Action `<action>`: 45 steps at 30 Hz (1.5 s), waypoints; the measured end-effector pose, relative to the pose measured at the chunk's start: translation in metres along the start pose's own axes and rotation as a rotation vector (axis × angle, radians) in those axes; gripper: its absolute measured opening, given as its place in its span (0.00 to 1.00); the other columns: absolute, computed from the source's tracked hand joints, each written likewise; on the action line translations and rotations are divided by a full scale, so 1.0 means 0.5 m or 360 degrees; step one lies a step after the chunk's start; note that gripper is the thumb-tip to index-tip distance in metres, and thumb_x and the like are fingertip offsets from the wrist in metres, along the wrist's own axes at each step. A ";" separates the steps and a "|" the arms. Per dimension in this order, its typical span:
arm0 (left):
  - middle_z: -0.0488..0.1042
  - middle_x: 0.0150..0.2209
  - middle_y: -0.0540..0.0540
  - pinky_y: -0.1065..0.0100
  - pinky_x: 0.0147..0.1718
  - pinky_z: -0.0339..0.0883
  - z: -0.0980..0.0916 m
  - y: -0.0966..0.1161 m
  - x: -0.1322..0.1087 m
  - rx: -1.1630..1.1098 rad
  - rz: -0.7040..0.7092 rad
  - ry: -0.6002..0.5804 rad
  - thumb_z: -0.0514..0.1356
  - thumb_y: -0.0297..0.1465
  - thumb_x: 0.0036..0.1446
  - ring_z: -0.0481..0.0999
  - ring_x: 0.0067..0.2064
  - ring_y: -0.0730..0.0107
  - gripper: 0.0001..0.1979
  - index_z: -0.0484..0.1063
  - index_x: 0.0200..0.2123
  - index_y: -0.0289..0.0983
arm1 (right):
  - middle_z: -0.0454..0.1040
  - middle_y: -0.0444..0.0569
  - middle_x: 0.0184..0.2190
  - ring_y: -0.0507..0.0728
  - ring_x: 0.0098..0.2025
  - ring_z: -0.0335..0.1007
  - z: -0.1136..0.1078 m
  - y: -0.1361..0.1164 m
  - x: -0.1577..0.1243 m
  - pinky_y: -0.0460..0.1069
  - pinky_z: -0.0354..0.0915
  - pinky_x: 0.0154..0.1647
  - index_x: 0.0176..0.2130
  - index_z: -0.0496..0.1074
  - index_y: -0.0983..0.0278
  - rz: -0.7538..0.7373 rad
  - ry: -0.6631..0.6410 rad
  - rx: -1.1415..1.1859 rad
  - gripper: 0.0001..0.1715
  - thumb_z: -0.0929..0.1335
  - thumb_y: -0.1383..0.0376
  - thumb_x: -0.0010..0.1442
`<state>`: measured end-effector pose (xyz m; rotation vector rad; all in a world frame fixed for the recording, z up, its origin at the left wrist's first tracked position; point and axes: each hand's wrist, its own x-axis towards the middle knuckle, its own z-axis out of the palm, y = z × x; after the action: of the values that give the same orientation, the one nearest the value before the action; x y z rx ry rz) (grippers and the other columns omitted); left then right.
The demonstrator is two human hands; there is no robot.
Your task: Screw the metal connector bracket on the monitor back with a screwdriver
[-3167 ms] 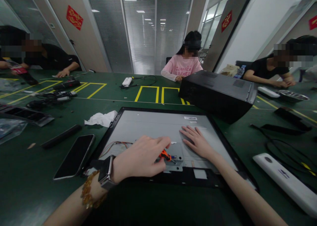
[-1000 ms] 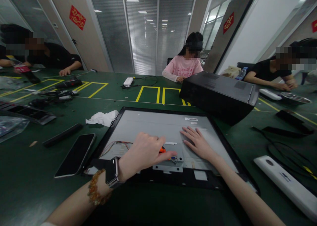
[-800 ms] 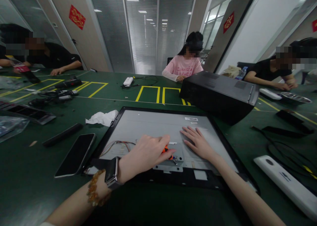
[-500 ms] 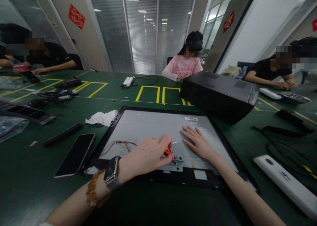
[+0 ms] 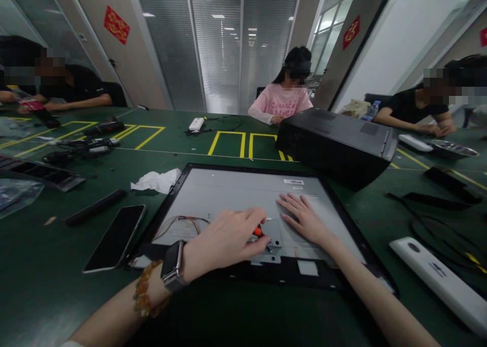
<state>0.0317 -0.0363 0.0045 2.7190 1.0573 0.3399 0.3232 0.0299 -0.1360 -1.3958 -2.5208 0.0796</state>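
Note:
A screwdriver (image 5: 258, 230) with an orange and black handle is gripped in my left hand (image 5: 232, 238), mostly hidden by the fingers. Its lower end is over a metal bracket (image 5: 277, 231) near the front edge of a flat display panel (image 5: 239, 184). My right hand (image 5: 300, 215) lies flat on the panel's grey back, fingers spread, to the right of the bracket. The panel has a black frame and lies back side up on the green table. Thin coloured wires (image 5: 186, 218) run across it left of my left hand.
A large black casing (image 5: 335, 139) stands behind the panel's right corner. A phone (image 5: 116, 238), a black bar (image 5: 95, 207) and crumpled tissue (image 5: 158, 181) lie to the left. On the right are a long white device (image 5: 437, 281) and black cables (image 5: 429, 230). Several people sit around the table.
My left hand's thumb and fingers have shifted slightly around the screwdriver, and less of the orange handle shows. My right hand has stayed in place.

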 end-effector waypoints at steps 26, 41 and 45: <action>0.75 0.30 0.49 0.67 0.25 0.57 0.012 -0.002 0.000 0.0170 0.0017 -0.0011 0.51 0.41 0.70 0.75 0.29 0.65 0.13 0.63 0.44 0.36 | 0.57 0.50 0.68 0.64 0.70 0.47 -0.003 -0.003 0.000 0.68 0.45 0.67 0.66 0.59 0.56 0.0006 -0.0023 -0.0020 0.28 0.58 0.54 0.70; 0.76 0.35 0.48 0.68 0.27 0.58 0.004 0.000 -0.003 -0.0023 0.0137 0.0014 0.54 0.39 0.68 0.76 0.32 0.66 0.10 0.63 0.42 0.37 | 0.58 0.50 0.68 0.64 0.70 0.47 0.002 0.000 0.000 0.68 0.45 0.67 0.65 0.59 0.56 -0.0001 -0.0006 -0.0043 0.28 0.58 0.54 0.70; 0.73 0.26 0.52 0.68 0.23 0.53 0.015 -0.008 0.001 0.0146 0.0117 0.0051 0.52 0.40 0.70 0.73 0.26 0.68 0.12 0.64 0.40 0.37 | 0.58 0.50 0.68 0.64 0.70 0.48 0.003 0.000 0.000 0.68 0.45 0.67 0.66 0.59 0.56 -0.0008 0.0009 -0.0049 0.28 0.58 0.54 0.70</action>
<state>0.0317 -0.0340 -0.0037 2.8487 1.0067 0.3561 0.3231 0.0301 -0.1374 -1.3992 -2.5310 0.0364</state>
